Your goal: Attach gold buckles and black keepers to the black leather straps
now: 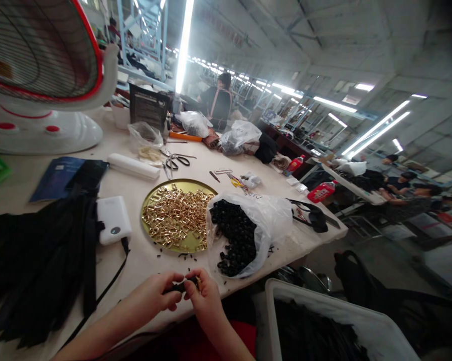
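Observation:
My left hand (168,292) pinches one side of a short black strap (178,287) just above the table's front edge. On its other side my right hand (204,293) is closed round the strap together with a small gold-coloured piece (198,282), which looks like a buckle and is partly hidden by the fingers. Beyond the hands lies a round gold tray (147,231) heaped with small gold metal buckles (173,213). Against its right rim, a clear plastic bag (273,220) lies open, full of small black loops (235,233).
Left are black straps (41,250), a white power bank (113,220) with a cable and a large fan (41,55). Scissors (176,159) and a white roll (133,166) lie behind the tray. A white bin (270,321) of black strips stands right, below the table.

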Demonstrator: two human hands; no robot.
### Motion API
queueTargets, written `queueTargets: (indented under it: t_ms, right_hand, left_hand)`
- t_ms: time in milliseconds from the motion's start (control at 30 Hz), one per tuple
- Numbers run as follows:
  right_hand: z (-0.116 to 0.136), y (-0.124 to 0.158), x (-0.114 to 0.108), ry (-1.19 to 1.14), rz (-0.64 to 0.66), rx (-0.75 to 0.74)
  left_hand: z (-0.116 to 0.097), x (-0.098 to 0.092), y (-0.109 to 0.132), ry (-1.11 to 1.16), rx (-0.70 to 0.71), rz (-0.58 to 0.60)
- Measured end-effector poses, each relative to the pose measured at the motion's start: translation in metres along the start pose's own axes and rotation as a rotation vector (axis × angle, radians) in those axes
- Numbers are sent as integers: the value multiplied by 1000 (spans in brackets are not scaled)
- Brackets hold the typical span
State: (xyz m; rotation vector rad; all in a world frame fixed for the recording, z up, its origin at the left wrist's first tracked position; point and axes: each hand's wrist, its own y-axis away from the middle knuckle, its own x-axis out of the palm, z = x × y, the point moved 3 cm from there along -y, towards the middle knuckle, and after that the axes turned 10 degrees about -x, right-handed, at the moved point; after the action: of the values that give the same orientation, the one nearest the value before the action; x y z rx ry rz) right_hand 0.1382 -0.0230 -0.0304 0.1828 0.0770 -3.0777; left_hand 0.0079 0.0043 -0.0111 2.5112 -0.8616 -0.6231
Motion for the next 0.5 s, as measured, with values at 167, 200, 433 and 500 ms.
queueTargets:
  t_ms: [167,200,433,500]
  right_hand:
    - [3,2,-3,331,29,-110]
    - [4,2,-2,394,59,-146]
    - [-3,3,-8,266,102,-119]
    - [-7,2,-15,180,35,-87]
  left_hand:
    - [0,0,1,-101,-24,-65]
    - [0,1,1,-130,-23,-87]
    - [7,2,-4,-135,-8,-118]
    - [10,-2,-3,-126,-13,-129]
